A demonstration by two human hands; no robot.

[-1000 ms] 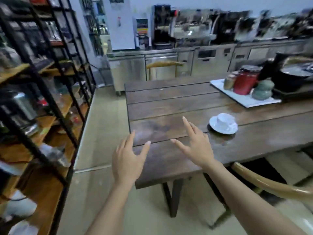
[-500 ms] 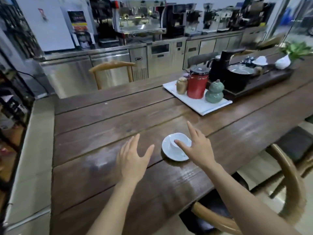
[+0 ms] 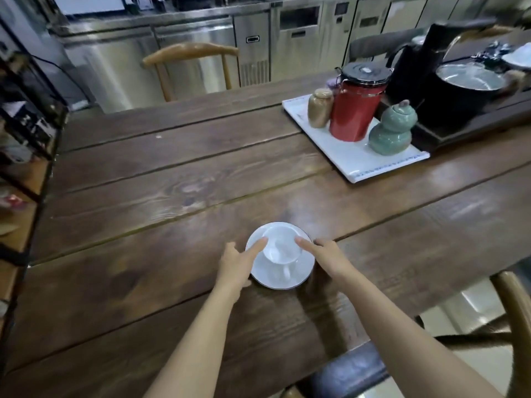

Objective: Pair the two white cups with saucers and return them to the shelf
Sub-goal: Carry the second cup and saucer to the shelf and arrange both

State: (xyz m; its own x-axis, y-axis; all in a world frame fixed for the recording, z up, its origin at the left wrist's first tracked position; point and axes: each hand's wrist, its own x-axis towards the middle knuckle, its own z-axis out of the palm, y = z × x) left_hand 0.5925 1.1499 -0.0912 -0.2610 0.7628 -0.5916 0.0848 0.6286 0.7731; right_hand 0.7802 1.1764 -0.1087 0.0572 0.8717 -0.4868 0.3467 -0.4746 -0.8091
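Note:
A white cup point(image 3: 281, 245) stands on a white saucer point(image 3: 301, 271) near the front of the dark wooden table point(image 3: 172, 196), its handle pointing toward me. My left hand point(image 3: 238, 261) rests at the saucer's left edge, a fingertip reaching the cup's rim. My right hand point(image 3: 323, 252) is at the saucer's right edge, its forefinger touching the rim on the other side. Both hands have their fingers apart and neither one grips the cup or saucer. The black metal shelf point(image 3: 26, 156) with wooden boards stands at the far left. Only one cup and one saucer show.
A white tray point(image 3: 344, 156) at the back right carries a red canister point(image 3: 355, 110), a tan jar point(image 3: 319, 108) and a green gourd-shaped jar point(image 3: 391, 129). Behind it sits a black tea set with a kettle point(image 3: 416, 64). Wooden chairs stand at the far side point(image 3: 191, 53) and at my lower right point(image 3: 514, 308).
My view swung from the shelf toward the table and closed in on the cup. Both hands moved forward from mid-air to either side of the cup and saucer.

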